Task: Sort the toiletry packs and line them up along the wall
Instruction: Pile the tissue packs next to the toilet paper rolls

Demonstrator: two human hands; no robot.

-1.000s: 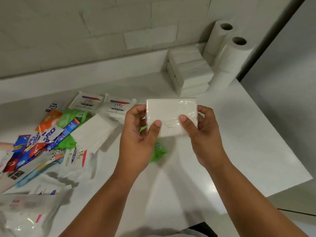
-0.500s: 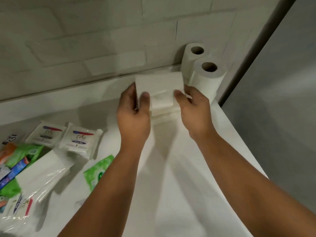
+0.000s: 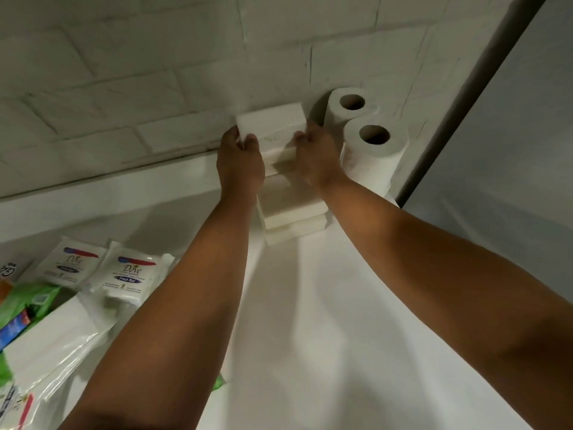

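Observation:
A white tissue pack (image 3: pixel 271 124) is held by its two short ends at the top of a stack of white tissue packs (image 3: pixel 291 214) standing against the brick wall. My left hand (image 3: pixel 240 161) grips its left end and my right hand (image 3: pixel 316 156) its right end. Whether the pack rests on the stack or hangs just above it is hidden by my hands. Two Dove packs (image 3: pixel 130 276) lie on the counter at the left, beside green packs (image 3: pixel 29 302) and a larger clear-wrapped white pack (image 3: pixel 52 339).
Two toilet paper rolls (image 3: pixel 372 147) stand right of the stack in the corner. A low ledge (image 3: pixel 108 187) runs along the wall. The white counter (image 3: pixel 325 336) ends at the right beside a grey panel (image 3: pixel 496 150).
Both hands have carried the tissue pack from the middle of the counter up and back to the top of the stack by the wall. The view has followed toward the corner.

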